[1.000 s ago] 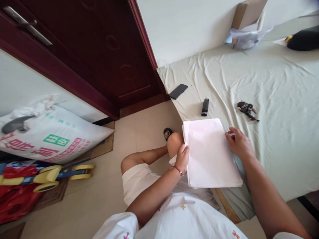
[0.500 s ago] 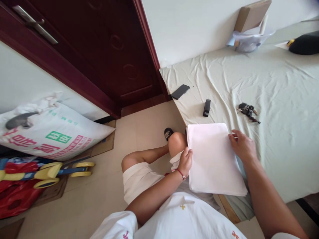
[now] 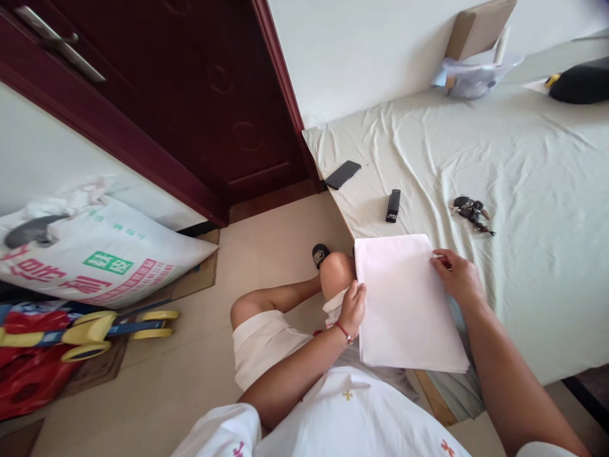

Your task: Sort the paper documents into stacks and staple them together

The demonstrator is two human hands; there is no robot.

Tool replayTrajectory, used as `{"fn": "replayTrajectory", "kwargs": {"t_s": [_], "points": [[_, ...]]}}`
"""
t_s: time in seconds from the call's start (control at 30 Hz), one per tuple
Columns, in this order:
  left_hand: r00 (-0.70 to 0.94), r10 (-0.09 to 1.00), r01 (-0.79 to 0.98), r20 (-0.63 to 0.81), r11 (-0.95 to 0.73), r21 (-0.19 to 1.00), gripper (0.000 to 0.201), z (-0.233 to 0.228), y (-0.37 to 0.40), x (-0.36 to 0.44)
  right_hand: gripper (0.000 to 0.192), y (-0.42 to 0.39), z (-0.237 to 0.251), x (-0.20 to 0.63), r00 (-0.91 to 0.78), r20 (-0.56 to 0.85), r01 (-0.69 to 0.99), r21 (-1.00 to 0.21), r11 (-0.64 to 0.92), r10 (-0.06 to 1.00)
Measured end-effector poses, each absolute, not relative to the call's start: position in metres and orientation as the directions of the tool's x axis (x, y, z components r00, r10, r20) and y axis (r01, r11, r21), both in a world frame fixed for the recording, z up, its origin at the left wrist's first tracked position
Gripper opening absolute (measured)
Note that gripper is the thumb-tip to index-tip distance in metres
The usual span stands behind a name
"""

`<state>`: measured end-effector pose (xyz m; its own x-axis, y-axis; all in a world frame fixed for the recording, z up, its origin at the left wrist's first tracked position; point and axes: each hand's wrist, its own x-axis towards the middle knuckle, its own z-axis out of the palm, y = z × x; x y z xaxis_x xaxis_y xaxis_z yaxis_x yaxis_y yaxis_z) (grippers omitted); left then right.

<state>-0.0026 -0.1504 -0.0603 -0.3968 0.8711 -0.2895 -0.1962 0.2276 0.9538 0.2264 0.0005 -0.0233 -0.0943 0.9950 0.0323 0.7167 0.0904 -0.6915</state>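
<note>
A stack of white paper [image 3: 404, 304] lies tilted across my lap and the edge of the cloth-covered bed. My left hand [image 3: 353, 310] is closed on the stack's left edge, thumb on top and fingers underneath. At the upper right edge, my right hand [image 3: 459, 276] has its fingers bent, with the thumb and index fingertips against the paper. The top sheet looks blank, and a few sheet edges show slightly out of line at the lower right corner.
On the bed [image 3: 537, 266] lie a black phone [image 3: 343, 174], a small black box-like object [image 3: 392, 205] and a bunch of keys [image 3: 472, 212]. A clear plastic basin [image 3: 476, 76] stands by the wall. Left on the floor are a printed sack [image 3: 118, 254] and a yellow-wheeled toy [image 3: 90, 330].
The sheets sit more evenly together, especially along the left and upper edges. My right hand has shifted slightly left with the paper's edge; the left hand keeps its hold.
</note>
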Motion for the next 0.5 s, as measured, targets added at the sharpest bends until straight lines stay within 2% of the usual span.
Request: {"fn": "replayTrajectory", "kwargs": {"t_s": [0.23, 0.37, 0.5], "points": [[-0.388, 0.888, -0.139, -0.247, 0.209, 0.968, 0.037, -0.064, -0.150, -0.004, 0.037, 0.001, -0.026, 0.227, -0.134, 0.029, 0.686, -0.719, 0.114, 0.991], [-0.392, 0.894, -0.076, -0.218, 0.204, 0.976, 0.036, -0.068, -0.151, -0.004, 0.037, 0.002, -0.018, 0.225, -0.149, 0.086, 0.768, -0.617, 0.170, 0.985], [-0.364, 0.917, -0.001, -0.167, 0.178, 0.984, 0.035, -0.064, -0.155, -0.005, 0.037, 0.004, 0.002, 0.208, -0.281, 0.194, 0.787, -0.514, 0.341, 0.940]]}}
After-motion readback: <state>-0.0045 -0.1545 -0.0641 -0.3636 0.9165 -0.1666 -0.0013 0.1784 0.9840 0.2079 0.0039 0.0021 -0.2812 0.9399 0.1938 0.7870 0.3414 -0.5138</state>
